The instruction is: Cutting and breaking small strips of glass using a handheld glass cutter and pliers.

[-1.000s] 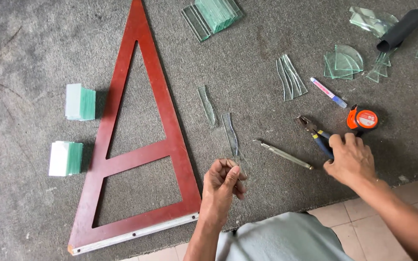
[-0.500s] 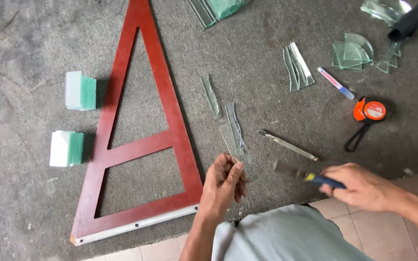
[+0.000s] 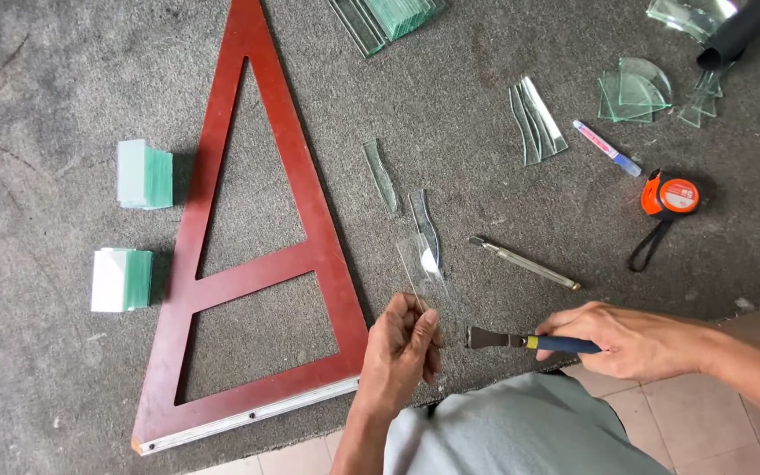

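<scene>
Above carpet, left hand (image 3: 406, 343) seemingly pinches glass strip (image 3: 421, 268).

Glass strip (image 3: 421, 264) in left hand (image 3: 402, 347): clear, smooth, glossy. Pliers (image 3: 521, 340) in right hand (image 3: 613, 339): dull dark metal head, blue plastic-looking grip. Triangular frame (image 3: 261, 229): reddish wood, smooth semi-gloss finish, bright metal strip along bottom edge. Carpet (image 3: 46, 79): grey, rough, matt fabric. Stacked glass blocks (image 3: 144, 174): greenish edges, glossy. Glass cutter (image 3: 525, 262): bare metal, slight sheen. Tape measure (image 3: 670, 195): orange plastic, glossy.
</scene>
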